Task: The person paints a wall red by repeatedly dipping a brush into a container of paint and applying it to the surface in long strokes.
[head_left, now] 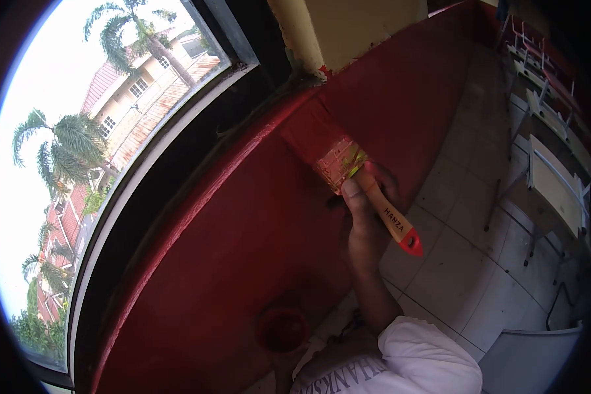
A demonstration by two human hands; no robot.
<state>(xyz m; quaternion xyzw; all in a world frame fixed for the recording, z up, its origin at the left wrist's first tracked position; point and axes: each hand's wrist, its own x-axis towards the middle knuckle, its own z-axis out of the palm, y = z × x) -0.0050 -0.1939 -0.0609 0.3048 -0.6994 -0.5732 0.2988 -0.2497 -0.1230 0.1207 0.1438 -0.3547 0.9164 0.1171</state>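
Note:
My right hand (369, 194) grips a flat paintbrush (381, 205) with a wooden handle, a red tip and the word HANZA. Red paint coats its bristles (308, 134), which lie against the red wall (243, 223) just below the window frame. Paint is smeared over the brush's metal band. Low in the view, a round red paint container (282, 329) is close to the wall. My left hand (285, 360) is dim beneath it and appears to hold it; the fingers are mostly hidden.
The window (111, 164) with a dark frame (171, 171) is on the left, palms and buildings outside. A cream pillar (354, 33) rises at the top. Desks (551, 177) and chairs (545, 79) line the right, over a tiled floor (453, 269). A grey chair or panel (528, 361) is at lower right.

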